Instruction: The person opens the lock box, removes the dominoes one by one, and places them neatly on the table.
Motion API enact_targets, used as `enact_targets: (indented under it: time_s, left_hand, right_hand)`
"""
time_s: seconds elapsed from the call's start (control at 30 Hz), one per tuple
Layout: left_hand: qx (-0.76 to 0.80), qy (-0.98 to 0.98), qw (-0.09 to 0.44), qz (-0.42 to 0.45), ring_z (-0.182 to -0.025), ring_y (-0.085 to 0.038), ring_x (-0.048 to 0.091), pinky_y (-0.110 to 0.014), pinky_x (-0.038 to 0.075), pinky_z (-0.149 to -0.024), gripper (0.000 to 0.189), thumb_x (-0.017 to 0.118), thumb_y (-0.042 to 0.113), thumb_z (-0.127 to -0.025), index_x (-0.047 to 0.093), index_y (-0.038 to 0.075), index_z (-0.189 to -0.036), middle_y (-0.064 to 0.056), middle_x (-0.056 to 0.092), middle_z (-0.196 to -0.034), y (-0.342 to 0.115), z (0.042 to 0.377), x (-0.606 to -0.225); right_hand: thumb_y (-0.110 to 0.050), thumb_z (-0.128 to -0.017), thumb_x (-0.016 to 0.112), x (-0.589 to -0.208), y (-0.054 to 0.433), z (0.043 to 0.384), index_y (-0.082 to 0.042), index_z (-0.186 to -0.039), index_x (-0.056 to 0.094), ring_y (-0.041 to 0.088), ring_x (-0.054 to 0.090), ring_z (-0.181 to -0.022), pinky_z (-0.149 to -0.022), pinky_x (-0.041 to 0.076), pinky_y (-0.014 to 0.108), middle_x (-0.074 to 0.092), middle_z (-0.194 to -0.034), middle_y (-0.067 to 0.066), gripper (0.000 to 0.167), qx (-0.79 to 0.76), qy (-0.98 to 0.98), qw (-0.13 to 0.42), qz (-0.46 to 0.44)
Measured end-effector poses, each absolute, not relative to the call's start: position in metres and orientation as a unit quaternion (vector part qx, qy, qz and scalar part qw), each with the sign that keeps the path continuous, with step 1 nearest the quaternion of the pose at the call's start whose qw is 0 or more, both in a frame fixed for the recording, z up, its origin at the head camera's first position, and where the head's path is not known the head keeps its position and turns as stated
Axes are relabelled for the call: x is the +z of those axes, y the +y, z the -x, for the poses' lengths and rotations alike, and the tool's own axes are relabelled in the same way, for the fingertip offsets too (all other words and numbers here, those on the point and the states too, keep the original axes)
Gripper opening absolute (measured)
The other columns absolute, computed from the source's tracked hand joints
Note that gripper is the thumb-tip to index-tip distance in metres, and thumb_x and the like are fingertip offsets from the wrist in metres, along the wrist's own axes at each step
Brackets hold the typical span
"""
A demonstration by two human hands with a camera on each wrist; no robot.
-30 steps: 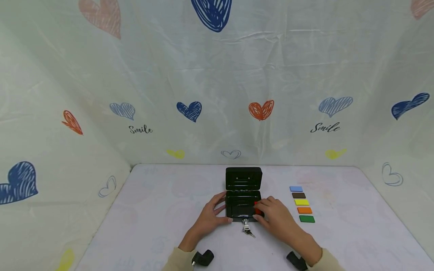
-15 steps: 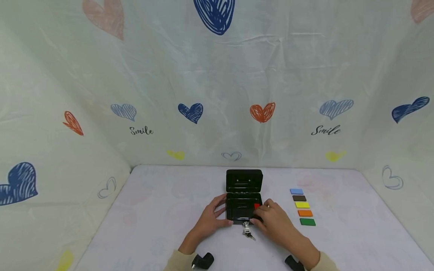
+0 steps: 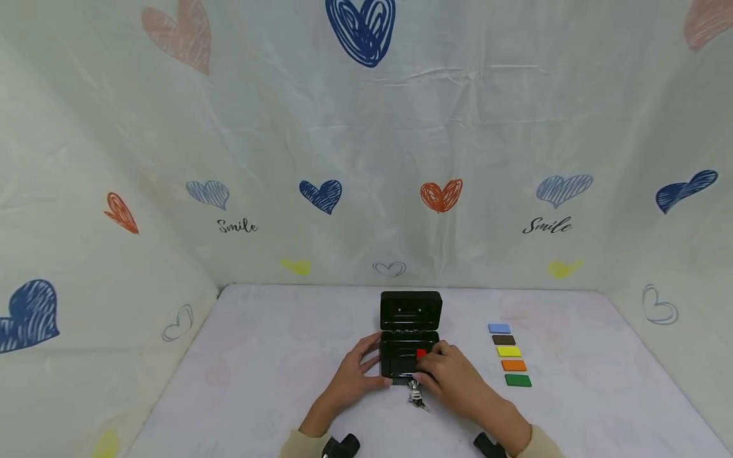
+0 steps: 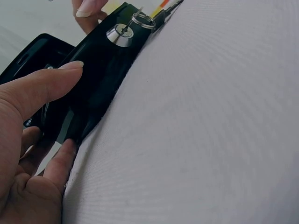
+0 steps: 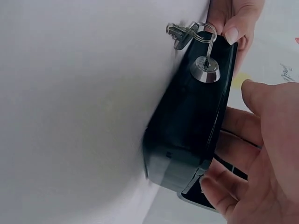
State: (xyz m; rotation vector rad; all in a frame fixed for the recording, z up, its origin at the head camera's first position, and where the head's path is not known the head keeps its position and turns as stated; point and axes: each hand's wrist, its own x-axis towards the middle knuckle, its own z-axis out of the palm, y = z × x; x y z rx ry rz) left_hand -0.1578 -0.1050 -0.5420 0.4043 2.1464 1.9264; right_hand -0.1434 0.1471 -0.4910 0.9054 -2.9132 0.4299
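Note:
A small black cash box (image 3: 395, 362) stands on the table, its lid (image 3: 411, 310) raised at the back. My left hand (image 3: 350, 378) holds its left side, thumb on the front wall and fingers against the side. My right hand (image 3: 455, 381) reaches over the right rim, fingers down inside the box, as the right wrist view shows too. Beyond those fingertips part of a red tile (image 3: 421, 353) shows inside the box; the rest is hidden by the fingers. A key sits in the silver lock (image 5: 205, 70) on the front, with more keys (image 5: 180, 32) hanging from its ring.
Right of the box lies a column of flat tiles: blue (image 3: 499, 329), dark brown (image 3: 504, 340), yellow (image 3: 509, 352), orange (image 3: 513, 366) and green (image 3: 518, 380). A white curtain (image 3: 355, 140) printed with hearts rises behind the white table (image 3: 275, 337).
My right hand has shifted left across the box, and the red tile has moved left with it. The left hand keeps its hold on the box's left side.

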Motion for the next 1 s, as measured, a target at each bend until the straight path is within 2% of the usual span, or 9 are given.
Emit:
enact_targets:
  time_s: [0.1,0.23,0.4,0.67,1.0]
  left_hand:
    - [0.656,0.733,0.115,-0.138,-0.153,-0.043,0.036,-0.029,0.048,-0.116,0.095,0.087,-0.004,-0.081,0.038,0.006,-0.162,-0.02,0.039,-0.164,-0.105,0.158,-0.542]
    - [0.656,0.734,0.117,-0.136,-0.153,-0.043,0.036,-0.029,0.048,-0.116,0.095,0.088,-0.004,-0.081,0.038,0.006,-0.162,-0.02,0.039,-0.164,-0.106,0.157,-0.542]
    - [0.655,0.735,0.118,-0.13,-0.153,-0.043,0.037,-0.029,0.049,-0.116,0.095,0.088,-0.004,-0.081,0.039,0.007,-0.162,-0.02,0.039,-0.164,-0.106,0.157,-0.541]
    - [0.658,0.732,0.122,-0.127,-0.151,-0.044,0.039,-0.03,0.05,-0.114,0.095,0.086,-0.007,-0.081,0.039,0.007,-0.162,-0.021,0.04,-0.163,-0.105,0.157,-0.541]
    - [0.657,0.733,0.121,-0.129,-0.152,-0.044,0.038,-0.03,0.05,-0.114,0.095,0.086,-0.006,-0.081,0.039,0.008,-0.162,-0.02,0.039,-0.164,-0.104,0.156,-0.54]
  right_hand:
    - [-0.027,-0.102,0.071,-0.49,0.146,0.147,-0.014,-0.111,0.082,0.013,0.054,-0.102,-0.09,0.054,0.037,0.077,-0.105,-0.007,0.018,0.145,-0.94,0.039,-0.305]
    - [-0.017,-0.097,0.078,-0.488,0.146,0.154,-0.014,-0.111,0.081,0.015,0.058,-0.102,-0.092,0.056,0.039,0.077,-0.108,-0.005,0.014,0.154,-0.938,0.06,-0.304]
    - [-0.007,-0.089,0.084,-0.488,0.147,0.164,-0.013,-0.111,0.08,0.017,0.059,-0.103,-0.092,0.057,0.04,0.077,-0.11,-0.002,0.023,0.159,-0.939,0.068,-0.297]
    - [-0.003,-0.079,0.091,-0.49,0.15,0.175,-0.011,-0.109,0.081,0.021,0.061,-0.103,-0.091,0.056,0.042,0.078,-0.11,0.001,0.032,0.148,-0.933,0.063,-0.321]
    - [-0.004,-0.078,0.092,-0.489,0.146,0.182,-0.013,-0.104,0.082,0.02,0.061,-0.1,-0.089,0.056,0.04,0.078,-0.106,0.0,0.03,0.147,-0.922,0.039,-0.355]
